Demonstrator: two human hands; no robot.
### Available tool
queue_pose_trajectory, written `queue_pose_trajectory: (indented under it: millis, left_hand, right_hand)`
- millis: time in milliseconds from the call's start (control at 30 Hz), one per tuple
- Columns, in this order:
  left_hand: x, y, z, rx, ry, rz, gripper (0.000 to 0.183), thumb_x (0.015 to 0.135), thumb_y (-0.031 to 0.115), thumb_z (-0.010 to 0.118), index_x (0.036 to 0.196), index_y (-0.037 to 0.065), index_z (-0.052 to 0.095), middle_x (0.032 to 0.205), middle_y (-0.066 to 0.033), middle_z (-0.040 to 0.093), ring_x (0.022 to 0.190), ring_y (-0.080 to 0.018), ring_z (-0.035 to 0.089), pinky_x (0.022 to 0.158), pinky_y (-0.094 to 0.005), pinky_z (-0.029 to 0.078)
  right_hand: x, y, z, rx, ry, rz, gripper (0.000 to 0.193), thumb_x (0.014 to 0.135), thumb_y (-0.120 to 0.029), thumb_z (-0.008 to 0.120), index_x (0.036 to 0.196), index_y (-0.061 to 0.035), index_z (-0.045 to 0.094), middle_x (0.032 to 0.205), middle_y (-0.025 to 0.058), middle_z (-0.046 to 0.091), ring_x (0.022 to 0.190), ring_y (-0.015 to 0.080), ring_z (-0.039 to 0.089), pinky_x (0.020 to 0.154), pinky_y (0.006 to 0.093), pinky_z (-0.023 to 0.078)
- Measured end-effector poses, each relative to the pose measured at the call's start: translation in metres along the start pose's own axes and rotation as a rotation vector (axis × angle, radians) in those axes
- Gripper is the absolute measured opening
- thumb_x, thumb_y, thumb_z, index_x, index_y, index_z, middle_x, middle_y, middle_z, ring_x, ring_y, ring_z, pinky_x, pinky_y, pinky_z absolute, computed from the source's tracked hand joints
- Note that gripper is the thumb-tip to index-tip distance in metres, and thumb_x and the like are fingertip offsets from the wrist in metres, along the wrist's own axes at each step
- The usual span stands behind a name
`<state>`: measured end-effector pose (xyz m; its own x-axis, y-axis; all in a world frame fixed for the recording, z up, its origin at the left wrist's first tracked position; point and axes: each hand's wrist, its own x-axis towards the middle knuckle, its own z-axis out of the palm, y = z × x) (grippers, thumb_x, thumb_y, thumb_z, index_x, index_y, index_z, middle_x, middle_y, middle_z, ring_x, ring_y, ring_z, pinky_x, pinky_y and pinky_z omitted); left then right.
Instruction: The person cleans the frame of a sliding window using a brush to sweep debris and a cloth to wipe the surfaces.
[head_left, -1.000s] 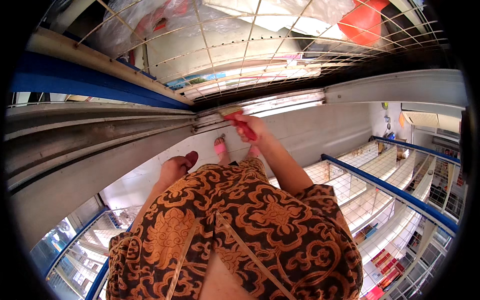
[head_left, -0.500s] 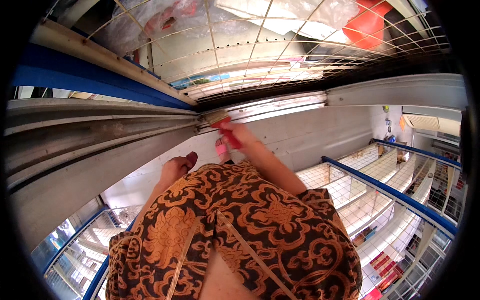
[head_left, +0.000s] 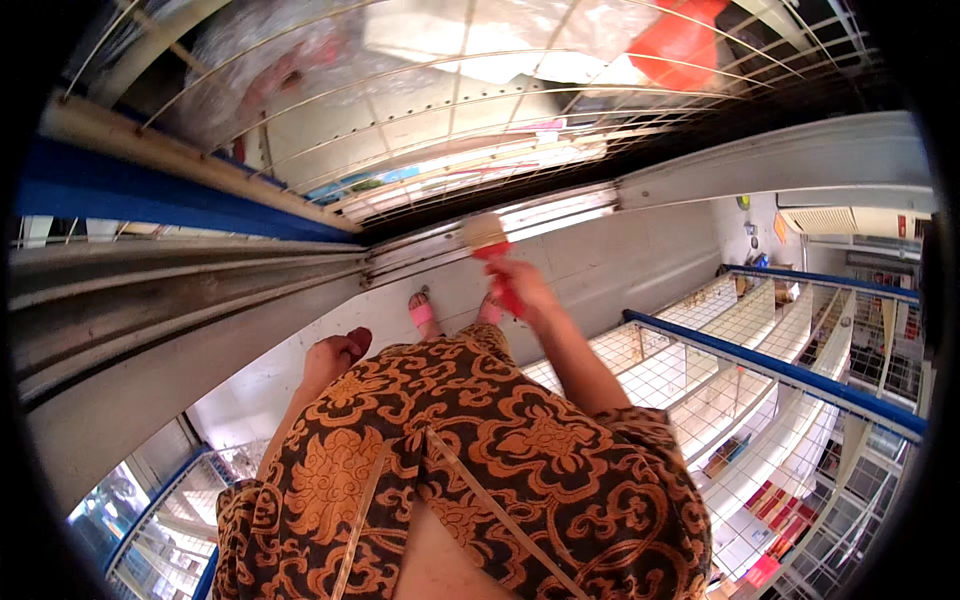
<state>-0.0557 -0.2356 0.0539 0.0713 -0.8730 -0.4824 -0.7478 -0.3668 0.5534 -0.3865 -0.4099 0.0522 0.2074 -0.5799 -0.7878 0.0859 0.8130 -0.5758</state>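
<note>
Two bare hands, viewed from above through a head-worn fisheye camera. The right hand point(head_left: 522, 288) is closed, its fingers wrapped about the handle of a flat brush point(head_left: 490, 248). The brush points up and away from the wearer, with its red handle in the grip and its pale bristles point(head_left: 484, 230) foremost. The bristle end appears in front of a grooved metal track point(head_left: 430, 250); whether the two touch cannot be told. The left hand point(head_left: 328, 362), lower and to the left, is curled around a dark red object point(head_left: 360, 341), of which one rounded end protrudes; its kind cannot be made out. Between and beyond the hands, two feet in pink slippers point(head_left: 422, 316) stand on a pale floor point(head_left: 455, 302). A brown-and-orange patterned garment point(head_left: 460, 450) fills the lower centre. Above the track extends a beige wire grid point(head_left: 460, 75), behind which lie clear plastic sheeting point(head_left: 235, 75) and a red bag point(head_left: 680, 45). To the left, a blue beam point(head_left: 150, 188) runs above long metal rails point(head_left: 190, 275); at right stands a wire rack with blue bars point(head_left: 770, 367).
</note>
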Motion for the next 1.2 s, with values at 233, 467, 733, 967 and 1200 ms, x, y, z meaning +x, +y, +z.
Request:
queue_pose_trajectory:
  millis: [233, 467, 733, 967, 1200]
  left_hand:
    - [0.015, 0.022, -0.002, 0.024, -0.004, 0.074, 0.020, 0.072, 0.006, 0.051, 0.077, 0.011, 0.069, 0.083, -0.0122, 0.067, 0.077, -0.0317, 0.063, 0.070, -0.0395, 0.051]
    - [0.007, 0.032, 0.001, 0.020, -0.039, 0.012, 0.020, 0.071, 0.006, 0.049, 0.078, 0.010, 0.068, 0.083, -0.0122, 0.066, 0.078, -0.0320, 0.063, 0.071, -0.0394, 0.050]
    - [0.003, 0.035, 0.004, 0.081, 0.074, -0.018, 0.021, 0.072, 0.006, 0.049, 0.079, 0.010, 0.068, 0.085, -0.0130, 0.066, 0.078, -0.0321, 0.062, 0.071, -0.0396, 0.050]
    - [0.009, 0.025, 0.014, 0.039, 0.038, -0.041, 0.021, 0.072, 0.007, 0.049, 0.080, 0.011, 0.068, 0.087, -0.0138, 0.066, 0.079, -0.0328, 0.063, 0.073, -0.0403, 0.050]
    - [0.024, 0.049, 0.013, 0.026, 0.058, 0.031, 0.022, 0.072, 0.004, 0.048, 0.078, 0.011, 0.068, 0.083, -0.0118, 0.067, 0.077, -0.0317, 0.063, 0.070, -0.0388, 0.051]
  right_hand:
    - [0.040, -0.059, -0.076, 0.110, -0.148, 0.238, 0.023, 0.091, -0.027, 0.053, 0.092, -0.0040, 0.057, 0.066, -0.0001, 0.057, 0.043, 0.0065, 0.048, 0.030, 0.0215, 0.030]
    - [0.039, -0.080, -0.137, 0.186, -0.022, 0.212, 0.023, 0.090, -0.028, 0.054, 0.093, -0.0054, 0.057, 0.069, -0.0014, 0.059, 0.045, 0.0056, 0.050, 0.030, 0.0191, 0.029]
    - [0.031, -0.089, -0.178, 0.238, 0.286, -0.062, 0.022, 0.090, -0.031, 0.053, 0.083, -0.0104, 0.058, 0.053, -0.0024, 0.050, 0.040, 0.0084, 0.042, 0.035, 0.0217, 0.029]
    - [0.016, -0.042, -0.074, 0.010, -0.059, 0.099, 0.026, 0.090, -0.031, 0.053, 0.085, -0.0053, 0.058, 0.053, -0.0002, 0.050, 0.040, 0.0084, 0.044, 0.031, 0.0223, 0.029]
    - [0.040, -0.081, -0.147, 0.141, -0.029, 0.157, 0.022, 0.090, -0.025, 0.053, 0.099, -0.0051, 0.058, 0.076, 0.0004, 0.062, 0.045, 0.0066, 0.050, 0.030, 0.0226, 0.032]
